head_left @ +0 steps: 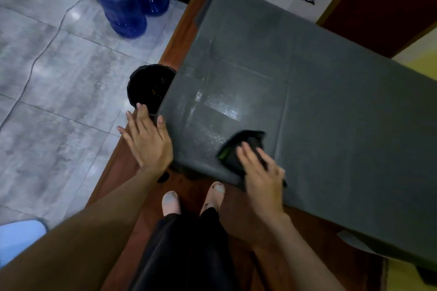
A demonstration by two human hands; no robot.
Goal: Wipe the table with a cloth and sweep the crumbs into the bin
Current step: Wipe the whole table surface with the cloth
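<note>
Pressing flat on a dark cloth (243, 149), the right hand (262, 172) sits near the table's (331, 106) 6 o'clock edge, fingers straight and spread on top, not curled round it. The cloth is blurred, w/ a green strip at its 9 o'clock end; its long axis looks to run roughly 8 to 2 o'clock, though the blur makes that approx.

Key relation: the bin (151, 87) lies at abt 10 o'clock from the cloth, tucked against the table's left edge and partly under it. So any sweep toward it prob. needs to travel across the wet-looking sheen on the tabletop toward that edge. The left hand (146, 139) is much the nearer to the bin, held wide w/ fingers spread just beside the table corner, thumb touching or nearly touching the edge, holding nothing. It looks placed to catch or guide whatever comes off.

Bin: black liner, dark inside; a few small bits show faintly, can't tell what. No crumbs are visible on the table itself; too dim and blurred to say.

Two blue water jugs (118, 2) stand on the floor at 11 o'clock, well apart.
</note>
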